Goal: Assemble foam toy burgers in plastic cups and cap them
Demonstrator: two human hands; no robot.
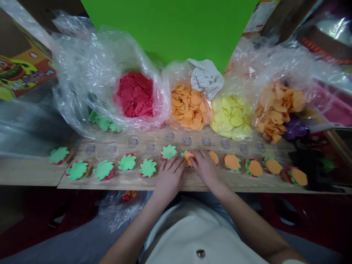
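White shirt (192,234) with a dark button fills the bottom of the view, and bare forearms reach past it to a wooden board (129,184). Left hand (169,178) lies half open, its fingers spread and angled down toward the board, holding nothing that shows. Right hand (205,167) is lightly curled, its fingertips (195,156) on an orange disc (188,158) that sits on a foam burger stack (184,164) between the hands; whether the disc is gripped cannot be told. Left of the hands, green-topped stacks (127,162) stand on the board; right of them are orange-topped stacks (231,162). Beyond the hands runs a row of small clear cups (169,136), then plastic bags (82,62) of red, orange and yellow discs (231,119).
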